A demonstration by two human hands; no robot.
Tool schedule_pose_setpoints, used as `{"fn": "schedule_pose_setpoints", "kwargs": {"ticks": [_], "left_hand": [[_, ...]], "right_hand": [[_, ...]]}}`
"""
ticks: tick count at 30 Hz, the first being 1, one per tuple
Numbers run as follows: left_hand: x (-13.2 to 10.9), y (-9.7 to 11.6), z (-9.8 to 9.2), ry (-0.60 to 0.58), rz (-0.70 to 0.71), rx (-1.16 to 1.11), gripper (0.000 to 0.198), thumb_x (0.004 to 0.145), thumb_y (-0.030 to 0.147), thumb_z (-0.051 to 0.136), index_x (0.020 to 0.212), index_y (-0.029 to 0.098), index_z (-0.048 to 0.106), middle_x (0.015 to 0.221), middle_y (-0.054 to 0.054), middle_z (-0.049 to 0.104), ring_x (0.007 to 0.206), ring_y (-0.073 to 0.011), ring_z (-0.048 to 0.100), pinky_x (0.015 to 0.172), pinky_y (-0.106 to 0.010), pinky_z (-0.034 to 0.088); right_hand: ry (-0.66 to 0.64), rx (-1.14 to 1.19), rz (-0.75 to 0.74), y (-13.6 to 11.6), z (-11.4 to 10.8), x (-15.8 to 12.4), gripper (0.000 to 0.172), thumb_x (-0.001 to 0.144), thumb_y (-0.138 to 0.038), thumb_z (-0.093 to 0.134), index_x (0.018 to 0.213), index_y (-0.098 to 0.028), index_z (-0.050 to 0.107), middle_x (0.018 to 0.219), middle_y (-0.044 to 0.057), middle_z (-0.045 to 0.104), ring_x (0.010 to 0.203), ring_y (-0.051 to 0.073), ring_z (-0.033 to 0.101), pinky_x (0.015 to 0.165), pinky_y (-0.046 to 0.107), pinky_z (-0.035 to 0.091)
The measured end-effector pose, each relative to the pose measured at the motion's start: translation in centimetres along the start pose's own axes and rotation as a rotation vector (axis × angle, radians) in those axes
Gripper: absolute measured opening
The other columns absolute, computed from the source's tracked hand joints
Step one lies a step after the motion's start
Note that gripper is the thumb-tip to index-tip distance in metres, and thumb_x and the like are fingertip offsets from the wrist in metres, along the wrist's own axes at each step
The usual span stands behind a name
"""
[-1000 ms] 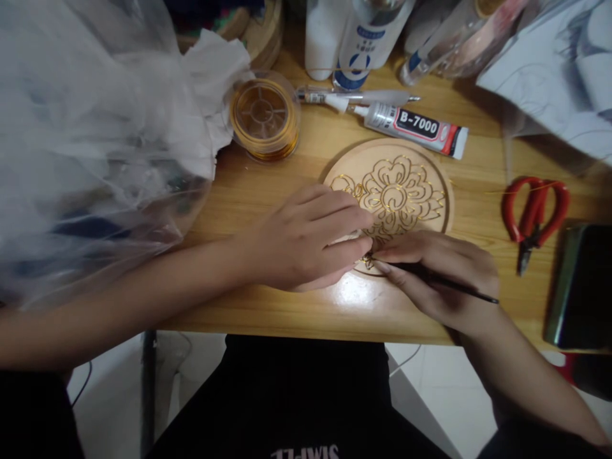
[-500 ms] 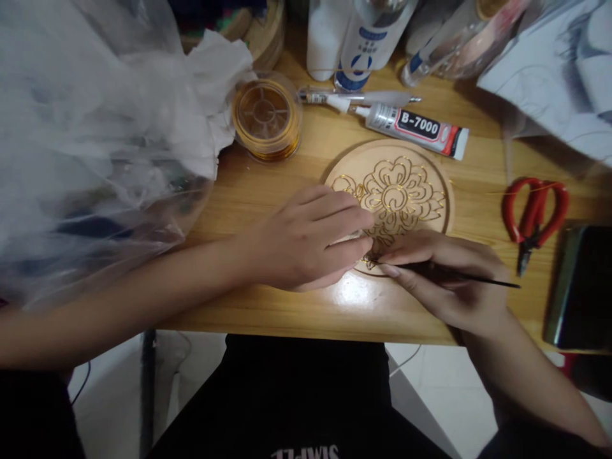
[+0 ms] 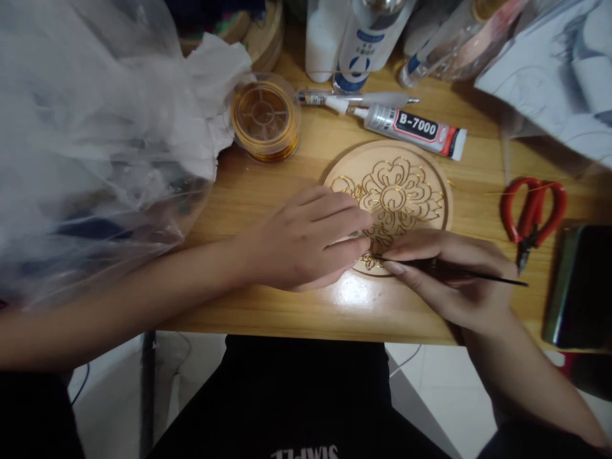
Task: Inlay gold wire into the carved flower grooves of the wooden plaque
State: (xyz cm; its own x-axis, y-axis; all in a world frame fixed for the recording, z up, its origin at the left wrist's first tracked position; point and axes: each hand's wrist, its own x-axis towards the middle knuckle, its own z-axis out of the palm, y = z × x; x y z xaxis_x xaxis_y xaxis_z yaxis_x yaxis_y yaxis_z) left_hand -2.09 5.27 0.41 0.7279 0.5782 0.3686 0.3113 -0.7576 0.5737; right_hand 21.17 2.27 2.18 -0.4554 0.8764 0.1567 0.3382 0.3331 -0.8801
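A round wooden plaque with a raised rim lies on the table, bearing a flower pattern outlined in gold wire. My left hand rests over its lower left side, fingers bent and drawn together. Their tips cover part of the pattern, and what they pinch, if anything, is hidden. From the right, my right hand grips slim black tweezers, seen edge-on, between thumb and fingers. Their tip reaches the gold wire at the plaque's lower edge, close to my left fingertips.
Beyond the plaque lie a B-7000 glue tube, a pen and a spool of gold wire. Bottles stand behind. Red-handled pliers and a dark phone-like object are at right; plastic bags fill the left.
My right hand and the tweezers have shifted slightly to the right, and the tweezers' tip has moved a little along the wire. My left hand stays almost still.
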Motion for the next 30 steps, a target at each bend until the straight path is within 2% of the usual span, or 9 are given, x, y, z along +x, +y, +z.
{"fn": "schedule_pose_setpoints", "kwargs": {"ticks": [5,13,22,26,30], "left_hand": [[0.01,-0.01,0.02,0.01,0.008,-0.025,0.007,0.089,0.024,0.055,0.091,0.022,0.061,0.101,0.002,0.065,0.1,-0.0174,0.06,0.093,-0.037,0.048],[0.06,0.16,-0.11,-0.033,-0.058,-0.091,0.009,0.091,0.026,0.052,0.089,0.021,0.06,0.103,0.001,0.064,0.103,-0.0174,0.06,0.096,-0.037,0.046],[0.14,0.11,-0.09,-0.045,-0.015,-0.002,0.011,0.092,0.027,0.051,0.089,0.022,0.061,0.104,0.001,0.064,0.102,-0.0174,0.06,0.093,-0.037,0.048],[0.1,0.13,-0.07,-0.033,-0.044,-0.056,0.013,0.093,0.027,0.05,0.088,0.023,0.061,0.103,0.003,0.064,0.102,-0.016,0.06,0.094,-0.035,0.047],[0.02,0.1,0.0,-0.032,0.02,0.095,0.015,0.094,0.028,0.047,0.091,0.023,0.062,0.106,0.002,0.065,0.101,-0.0164,0.06,0.09,-0.035,0.048]], "right_hand": [[-0.027,-0.097,-0.046,0.1,0.25,-0.08,0.021,0.075,-0.008,0.072,0.091,-0.021,0.068,0.08,0.002,0.07,0.073,0.014,0.067,0.066,0.029,0.055],[-0.06,-0.11,-0.098,0.39,0.12,0.04,0.023,0.074,-0.007,0.072,0.093,-0.02,0.067,0.081,0.003,0.071,0.075,0.015,0.068,0.067,0.029,0.055],[-0.058,-0.111,-0.079,0.41,0.11,0.01,0.02,0.076,-0.008,0.071,0.091,-0.022,0.068,0.079,0.002,0.071,0.072,0.016,0.067,0.065,0.03,0.056],[-0.064,-0.11,-0.065,0.45,0.1,0.04,0.019,0.077,-0.009,0.07,0.09,-0.023,0.069,0.079,0.002,0.071,0.073,0.016,0.068,0.066,0.03,0.056],[-0.041,-0.11,-0.027,0.33,0.23,-0.05,0.017,0.077,-0.01,0.07,0.088,-0.023,0.07,0.079,0.001,0.071,0.071,0.015,0.068,0.066,0.03,0.056]]}}
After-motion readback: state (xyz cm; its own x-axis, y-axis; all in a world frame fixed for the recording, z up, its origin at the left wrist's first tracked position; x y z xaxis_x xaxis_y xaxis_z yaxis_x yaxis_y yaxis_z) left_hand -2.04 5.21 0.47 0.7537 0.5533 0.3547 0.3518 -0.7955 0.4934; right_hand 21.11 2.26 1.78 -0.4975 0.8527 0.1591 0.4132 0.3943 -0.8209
